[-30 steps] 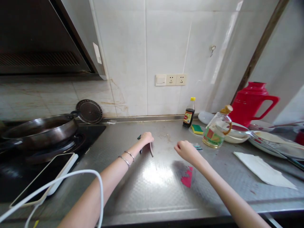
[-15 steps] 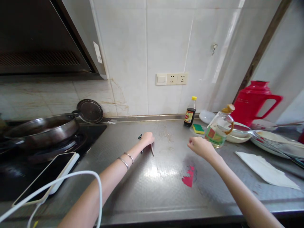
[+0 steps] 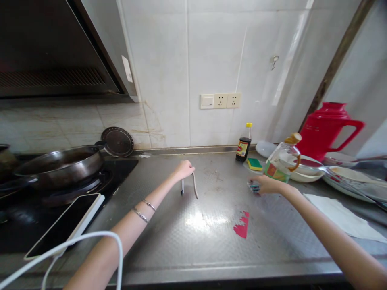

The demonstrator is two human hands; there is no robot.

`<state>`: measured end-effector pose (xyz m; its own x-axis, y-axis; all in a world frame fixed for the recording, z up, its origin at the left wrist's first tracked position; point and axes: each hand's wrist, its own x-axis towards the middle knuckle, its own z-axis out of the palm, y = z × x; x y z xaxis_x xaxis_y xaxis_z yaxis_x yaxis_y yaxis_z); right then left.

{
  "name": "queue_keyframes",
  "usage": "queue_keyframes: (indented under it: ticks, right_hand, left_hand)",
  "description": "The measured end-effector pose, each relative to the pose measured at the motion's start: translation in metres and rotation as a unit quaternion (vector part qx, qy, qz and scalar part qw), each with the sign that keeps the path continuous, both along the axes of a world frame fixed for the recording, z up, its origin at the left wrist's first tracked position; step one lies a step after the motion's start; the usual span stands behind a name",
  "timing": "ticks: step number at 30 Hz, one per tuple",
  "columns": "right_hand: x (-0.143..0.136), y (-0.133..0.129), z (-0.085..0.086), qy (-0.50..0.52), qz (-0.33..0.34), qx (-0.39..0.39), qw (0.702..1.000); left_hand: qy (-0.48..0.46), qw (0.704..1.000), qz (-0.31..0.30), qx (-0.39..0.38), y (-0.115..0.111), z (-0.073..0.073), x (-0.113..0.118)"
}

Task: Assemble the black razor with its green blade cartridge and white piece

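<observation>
My left hand (image 3: 184,169) is closed above the metal counter, left of the middle. A thin beige cord (image 3: 195,186) hangs from its fingers, bent at the lower end. A dark narrow strip (image 3: 182,187) also hangs below this hand; whether both are one piece is hidden by the fingers. My right hand (image 3: 266,184) is closed at the right, beside the clear oil jug (image 3: 277,171). A small teal, white and dark thing (image 3: 253,186) sticks out of its fingertips, too blurred to name. Just behind this hand lies a green and yellow sponge (image 3: 254,164).
A wide pan (image 3: 65,163) stands on the black stove at left, with a phone (image 3: 65,225) and white cable near the front. A sauce bottle (image 3: 243,145), red thermos (image 3: 325,131), bowls and a white cloth (image 3: 341,213) stand or lie toward the right. A red patch (image 3: 242,225) marks the counter.
My right hand has shifted slightly right, and a small teal and dark thing now shows at its fingers. My left hand is slightly higher, with its wrist turned and more of the cord hanging free.
</observation>
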<state>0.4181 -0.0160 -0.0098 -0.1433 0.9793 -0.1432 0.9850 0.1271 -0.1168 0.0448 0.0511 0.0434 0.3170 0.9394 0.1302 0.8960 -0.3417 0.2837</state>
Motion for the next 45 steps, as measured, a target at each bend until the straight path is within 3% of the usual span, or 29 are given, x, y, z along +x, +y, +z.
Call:
queue_keyframes:
  ticks: [4,9,14,18,24,30,37,45]
  right_hand:
    - [-0.001,0.0,0.003,0.023,0.003,0.0,1.0]
    - [0.001,-0.003,0.006,0.016,0.008,0.016,1.0]
    - [0.0,0.001,0.01,0.048,0.02,0.04,0.998]
    - [-0.025,0.018,0.017,0.078,0.051,0.038,0.995]
    - [-0.091,0.046,0.026,0.093,0.116,0.039,0.988]
    - [-0.138,0.063,0.019,0.119,0.136,0.034,0.983]
    - [-0.159,0.068,0.005,0.117,0.14,0.03,0.983]
    - [-0.158,0.071,-0.012,0.171,0.16,0.066,0.97]
  left_hand:
    - [-0.023,1.0,0.002,0.012,0.004,0.003,-0.019]
    - [-0.091,0.993,0.059,0.036,0.009,0.0,-0.057]
    - [-0.129,0.987,0.094,0.017,0.012,-0.022,-0.094]
    - [-0.141,0.982,0.123,0.005,0.015,-0.043,-0.106]
    - [-0.138,0.981,0.133,-0.004,0.018,-0.063,-0.098]
    - [-0.114,0.987,0.111,-0.016,0.007,-0.07,-0.083]
    - [-0.032,0.992,0.12,-0.029,-0.012,-0.062,-0.056]
    - [0.037,0.99,0.134,-0.014,-0.021,-0.059,-0.042]
